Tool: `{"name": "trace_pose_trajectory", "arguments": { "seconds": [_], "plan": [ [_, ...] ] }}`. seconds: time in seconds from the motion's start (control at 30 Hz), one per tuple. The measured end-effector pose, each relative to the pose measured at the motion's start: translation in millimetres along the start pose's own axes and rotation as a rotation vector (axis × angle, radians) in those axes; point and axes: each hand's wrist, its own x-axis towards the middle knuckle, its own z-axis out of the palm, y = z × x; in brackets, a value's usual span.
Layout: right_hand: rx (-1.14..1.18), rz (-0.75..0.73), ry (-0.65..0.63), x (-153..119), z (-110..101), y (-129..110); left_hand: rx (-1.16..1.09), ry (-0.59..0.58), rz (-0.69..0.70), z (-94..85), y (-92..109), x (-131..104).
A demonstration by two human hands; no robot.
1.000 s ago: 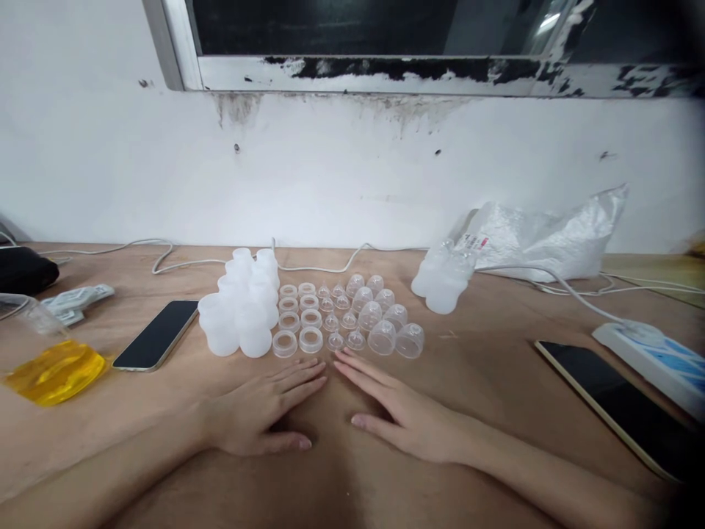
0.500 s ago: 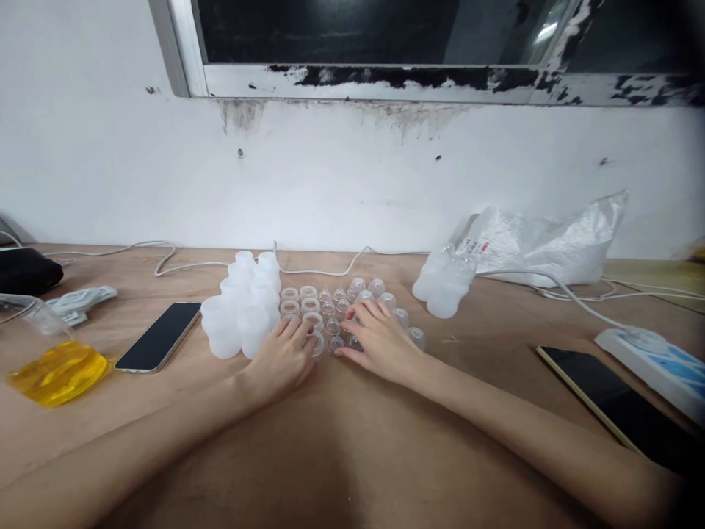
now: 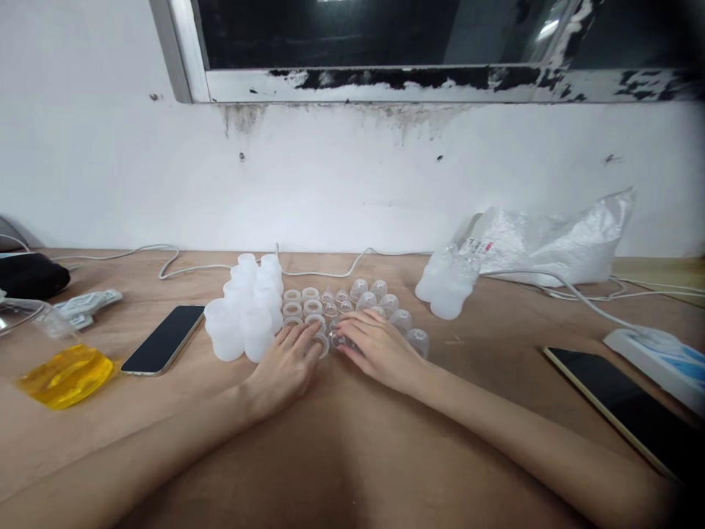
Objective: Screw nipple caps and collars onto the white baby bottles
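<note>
My left hand (image 3: 287, 361) rests with bent fingers over the near end of two rows of translucent bottle collar rings (image 3: 310, 294), apparently gripping a near one; its thumb is hidden. Left of it stands a group of frosted white bottles (image 3: 225, 330). My right hand (image 3: 380, 345) has its thumb and fingers around a small clear bottle nipple (image 3: 335, 339) at the front of the nipple rows. Its palm and fingers cover other pieces. Beside and behind it are rows of clear domed caps (image 3: 401, 319).
Two phones (image 3: 163, 339) (image 3: 611, 404) lie left and right. A container of yellow liquid (image 3: 66, 375) is at the left, and a white power strip (image 3: 655, 364) at the right. More frosted bottles (image 3: 447, 286) stand before a plastic bag (image 3: 551, 239). A white cable (image 3: 319, 274) runs behind.
My right hand's fingers have lowered and drawn together at the front nipples. The left hand stays over the rings with little movement. The whole view has shifted slightly.
</note>
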Motion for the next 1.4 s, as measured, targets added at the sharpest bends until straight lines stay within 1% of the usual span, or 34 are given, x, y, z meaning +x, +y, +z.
{"name": "trace_pose_trajectory", "arguments": {
  "seconds": [0.07,0.17,0.3,0.37,0.43,0.5,0.57,0.63,0.7,0.77,0.83,0.9,1.0,1.1,1.2,1.3,1.4],
  "plan": [
    [0.062,0.042,0.023,0.2,-2.5,1.1,-0.032,0.02,-0.018,-1.6,-1.0,0.5],
    [0.219,0.144,0.049,0.0,-5.8,0.8,-0.098,0.05,-0.044,-2.9,-1.8,0.9],
    [0.507,0.298,0.103,0.6,-4.1,-4.5,-0.206,0.063,-0.061,-1.8,0.0,-0.4],
    [0.675,0.41,0.123,1.6,-1.1,-6.3,-0.297,0.05,-0.077,0.2,1.1,-2.1],
    [0.864,0.542,0.141,3.1,0.8,-5.7,-0.439,0.033,-0.134,2.5,1.5,-3.5],
    [1.046,0.66,0.187,5.4,-0.6,-2.8,-0.635,0.045,-0.244,3.1,1.3,-3.0],
    [1.18,0.729,0.247,8.6,-6.3,1.1,-0.892,0.081,-0.392,-0.7,0.4,1.4],
    [1.244,0.748,0.3,12.3,-15.6,4.7,-1.199,0.115,-0.528,-10.0,-1.2,10.3],
    [1.236,0.724,0.335,16.0,-26.0,7.3,-1.5,0.125,-0.65,-22.5,-3.8,22.2],
    [1.167,0.668,0.367,18.6,-34.8,8.4,-1.722,0.121,-0.765,-33.2,-7.2,33.8],
    [1.085,0.611,0.387,19.5,-39.5,7.8,-1.902,0.114,-0.812,-37.4,-10.8,42.2],
    [1.012,0.556,0.392,18.8,-39.4,6.2,-2.073,0.109,-0.814,-34.1,-13.4,46.0],
    [0.896,0.493,0.36,16.4,-32.5,4.3,-2.274,0.076,-0.844,-22.1,-14.7,45.4],
    [0.77,0.482,0.308,14.0,-24.1,4.8,-2.371,0.045,-0.852,-14.1,-13.9,43.1],
    [0.657,0.499,0.28,12.3,-20.0,5.7,-2.41,0.025,-0.823,-13.2,-13.1,42.4],
    [0.622,0.495,0.28,12.2,-23.1,3.3,-2.432,0.012,-0.818,-13.5,-13.2,42.6],
    [0.56,0.464,0.289,13.9,-30.7,-1.5,-2.436,0.004,-0.814,-13.1,-13.3,42.9]
  ]
}}
